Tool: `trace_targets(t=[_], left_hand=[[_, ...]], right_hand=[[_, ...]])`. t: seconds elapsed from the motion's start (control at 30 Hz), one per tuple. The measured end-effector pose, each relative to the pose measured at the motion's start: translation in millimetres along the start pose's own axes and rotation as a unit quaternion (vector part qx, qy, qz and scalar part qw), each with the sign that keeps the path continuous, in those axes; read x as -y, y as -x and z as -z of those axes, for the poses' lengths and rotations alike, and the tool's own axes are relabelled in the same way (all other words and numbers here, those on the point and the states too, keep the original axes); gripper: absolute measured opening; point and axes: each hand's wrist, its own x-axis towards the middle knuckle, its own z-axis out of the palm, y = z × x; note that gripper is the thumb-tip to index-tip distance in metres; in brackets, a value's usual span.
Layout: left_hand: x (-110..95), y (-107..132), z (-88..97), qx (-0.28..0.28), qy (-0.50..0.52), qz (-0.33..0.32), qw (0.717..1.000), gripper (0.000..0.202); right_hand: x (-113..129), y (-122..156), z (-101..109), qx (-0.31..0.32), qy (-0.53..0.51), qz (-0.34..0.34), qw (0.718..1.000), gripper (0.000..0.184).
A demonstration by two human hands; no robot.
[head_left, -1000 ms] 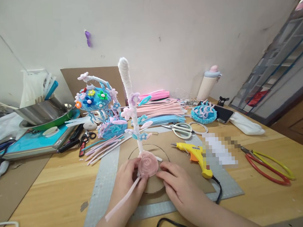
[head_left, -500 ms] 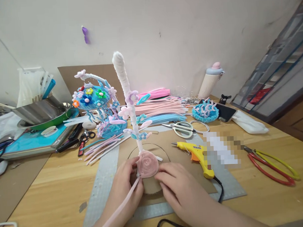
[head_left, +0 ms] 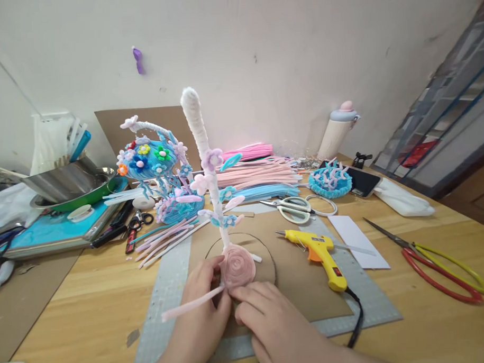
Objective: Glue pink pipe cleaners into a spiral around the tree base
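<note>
A white pipe-cleaner stem (head_left: 204,151) with small lilac, pink and blue flowers rises from a pink coiled disc (head_left: 237,265) on a brown cardboard sheet (head_left: 305,282). My left hand (head_left: 201,304) presses against the disc's left edge, fingers curled. My right hand (head_left: 270,321) lies at the disc's front edge, its fingers pinching the near end of a loose pink pipe cleaner (head_left: 191,305) that trails to the left over my left hand.
A yellow glue gun (head_left: 321,250) lies right of the disc, white scissors (head_left: 292,207) behind it, red-and-yellow shears (head_left: 439,267) far right. Stacked pipe cleaners (head_left: 257,175), a blue flower ornament (head_left: 158,168), a blue basket (head_left: 330,182) and a steel bowl (head_left: 63,180) crowd the back.
My right hand slid left from the disc's right side to its front edge. The loose pink pipe cleaner swung from pointing down-left to lying nearly level.
</note>
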Motion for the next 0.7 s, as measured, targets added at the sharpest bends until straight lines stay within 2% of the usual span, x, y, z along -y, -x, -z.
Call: trace_targets(t=[0.13, 0.3, 0.47, 0.57, 0.7], left_hand=[[0, -1, -1.1, -0.005, -0.014, -0.015, 1.000, 0.039], [-4, 1, 1.5, -0.004, -0.001, 0.003, 1.000, 0.041], [-7, 9, 10.6, -0.020, 0.018, 0.029, 0.999, 0.002], [-6, 12, 15.9, -0.047, 0.004, 0.045, 0.998, 0.012], [-5, 14, 18.2, -0.044, 0.021, 0.049, 0.998, 0.007]], right_hand=[[0, -1, 0, 0.011, 0.003, -0.007, 1.000, 0.034], [1, 2, 2, 0.009, 0.007, -0.011, 1.000, 0.039], [3, 2, 3, 0.021, 0.046, -0.006, 0.999, 0.035], [4, 1, 2, 0.031, 0.071, 0.006, 0.997, 0.029], [3, 0, 0, 0.027, 0.088, 0.004, 0.996, 0.027]])
